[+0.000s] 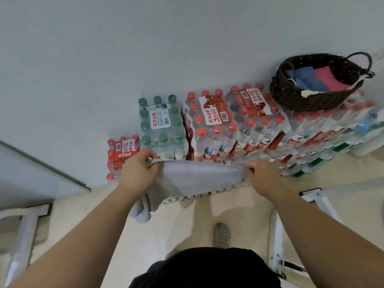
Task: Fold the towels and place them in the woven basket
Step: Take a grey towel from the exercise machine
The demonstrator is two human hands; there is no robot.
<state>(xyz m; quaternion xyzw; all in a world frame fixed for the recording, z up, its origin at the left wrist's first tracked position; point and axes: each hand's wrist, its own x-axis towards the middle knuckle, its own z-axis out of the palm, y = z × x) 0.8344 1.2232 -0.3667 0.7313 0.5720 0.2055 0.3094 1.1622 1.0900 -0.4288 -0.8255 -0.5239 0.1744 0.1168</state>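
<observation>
I hold a pale grey towel stretched in the air between both hands, over the floor in front of stacked water packs. My left hand grips its left top corner, and a fold of cloth hangs down below that wrist. My right hand pinches the right top corner. The dark woven basket with a loop handle sits on top of the water packs at the upper right. Inside it lie folded blue towels and a pink towel.
Shrink-wrapped packs of water bottles with red and green caps are stacked along the grey wall. White metal frame legs stand on the beige floor at right, and another white frame at left. My foot in a grey clog is below the towel.
</observation>
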